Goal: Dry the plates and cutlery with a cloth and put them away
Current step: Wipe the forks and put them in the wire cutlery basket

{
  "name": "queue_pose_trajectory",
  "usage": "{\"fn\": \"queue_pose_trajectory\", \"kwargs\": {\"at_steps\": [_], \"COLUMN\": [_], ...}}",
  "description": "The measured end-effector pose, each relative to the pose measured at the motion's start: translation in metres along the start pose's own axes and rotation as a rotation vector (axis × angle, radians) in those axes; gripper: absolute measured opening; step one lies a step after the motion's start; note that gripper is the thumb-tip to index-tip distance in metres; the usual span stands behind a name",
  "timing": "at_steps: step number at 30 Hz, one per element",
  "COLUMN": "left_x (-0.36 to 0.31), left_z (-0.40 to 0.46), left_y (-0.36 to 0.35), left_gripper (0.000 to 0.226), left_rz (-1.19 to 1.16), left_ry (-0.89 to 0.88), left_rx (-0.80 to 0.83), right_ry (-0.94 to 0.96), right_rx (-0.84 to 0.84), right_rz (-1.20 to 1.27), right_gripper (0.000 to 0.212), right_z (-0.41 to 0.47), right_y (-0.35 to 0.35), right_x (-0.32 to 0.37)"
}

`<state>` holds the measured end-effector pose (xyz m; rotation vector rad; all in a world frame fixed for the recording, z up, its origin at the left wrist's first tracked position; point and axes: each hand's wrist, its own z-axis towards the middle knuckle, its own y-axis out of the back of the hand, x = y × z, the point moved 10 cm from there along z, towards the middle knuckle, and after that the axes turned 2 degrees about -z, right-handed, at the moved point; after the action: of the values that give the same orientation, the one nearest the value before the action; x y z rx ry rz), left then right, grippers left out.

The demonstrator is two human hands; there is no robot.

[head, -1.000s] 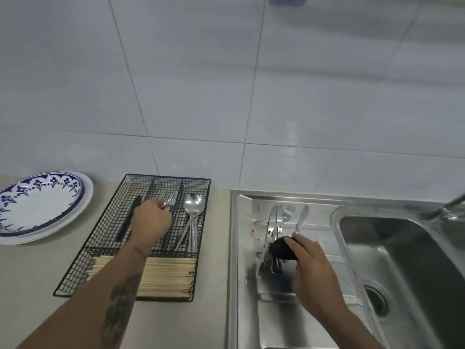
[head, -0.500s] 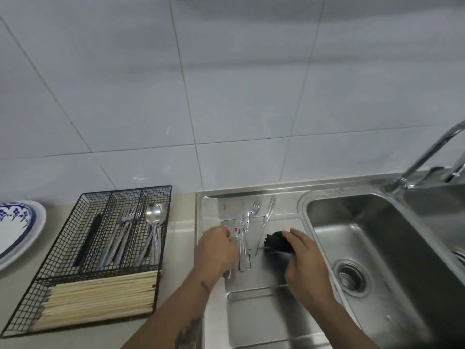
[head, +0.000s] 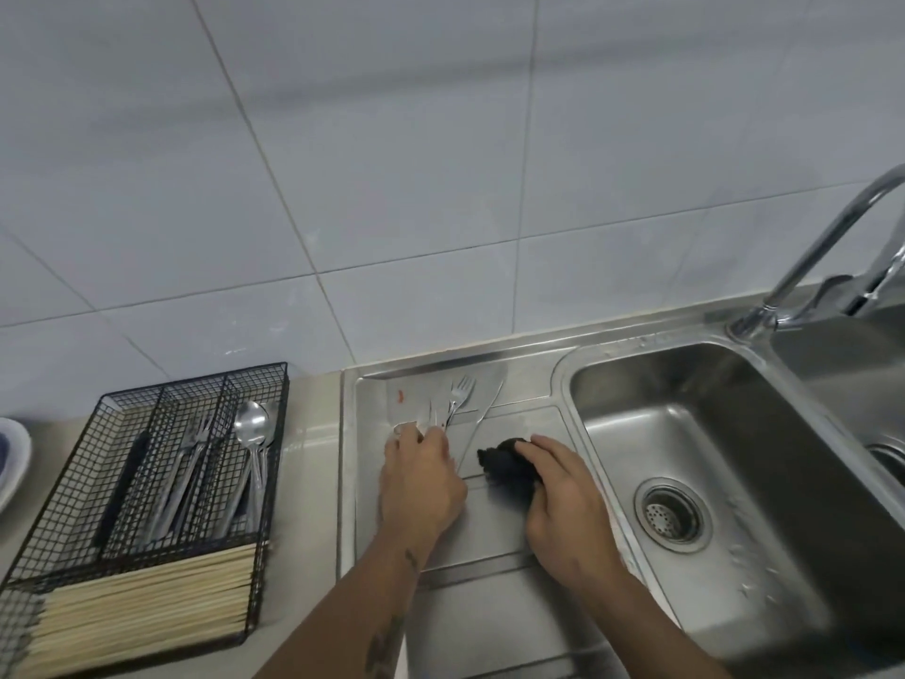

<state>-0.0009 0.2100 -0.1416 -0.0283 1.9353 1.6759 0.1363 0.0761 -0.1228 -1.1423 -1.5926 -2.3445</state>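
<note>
On the steel draining board lie a fork, a knife and other steel pieces. My left hand reaches over them, its fingertips pinching the cutlery near the fork's handle. My right hand grips a bunched black cloth resting on the board beside the knife. A black wire cutlery tray on the counter to the left holds forks, a spoon, a dark-handled piece and pale chopsticks. A blue-and-white plate shows at the left edge.
The sink basin with its drain lies right of the draining board. A chrome tap arches over the back right corner. White tiled wall stands behind. Beige counter separates tray and sink.
My left hand left the wire tray, crossed to the draining board and now pinches cutlery there. My right hand stayed on the black cloth. The view swung right.
</note>
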Motion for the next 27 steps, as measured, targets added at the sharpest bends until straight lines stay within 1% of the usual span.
{"fn": "queue_pose_trajectory", "kwargs": {"at_steps": [3,5,9,16,19,24,27], "left_x": [0.007,0.012,0.021,0.021,0.017,-0.001,-0.006], "left_z": [-0.002,-0.003,0.000,0.006,0.012,0.021,0.025], "left_y": [0.002,0.006,0.013,0.016,0.013,0.011,0.010], "left_gripper": [0.017,0.016,0.019,0.027,0.027,0.026,0.031], "left_rz": [0.008,0.021,0.051,0.214,0.263,0.288,0.321], "left_ry": [-0.034,-0.053,-0.044,-0.030,-0.053,-0.154,-0.116], "left_rx": [-0.001,-0.031,-0.075,-0.092,-0.071,-0.010,0.059], "right_ry": [-0.008,-0.004,0.010,0.006,0.009,0.011,0.018], "right_rx": [0.005,0.006,0.010,0.010,0.012,0.036,0.035], "right_rz": [-0.002,0.000,0.011,0.023,0.033,0.033,0.041], "right_gripper": [0.054,0.054,0.054,0.053,0.054,0.055,0.054], "right_z": [0.001,0.001,0.000,-0.002,-0.002,-0.003,-0.004], "right_y": [-0.006,-0.008,-0.011,-0.013,-0.013,-0.015,-0.016], "right_x": [0.001,0.002,0.003,0.005,0.004,0.002,0.004]}}
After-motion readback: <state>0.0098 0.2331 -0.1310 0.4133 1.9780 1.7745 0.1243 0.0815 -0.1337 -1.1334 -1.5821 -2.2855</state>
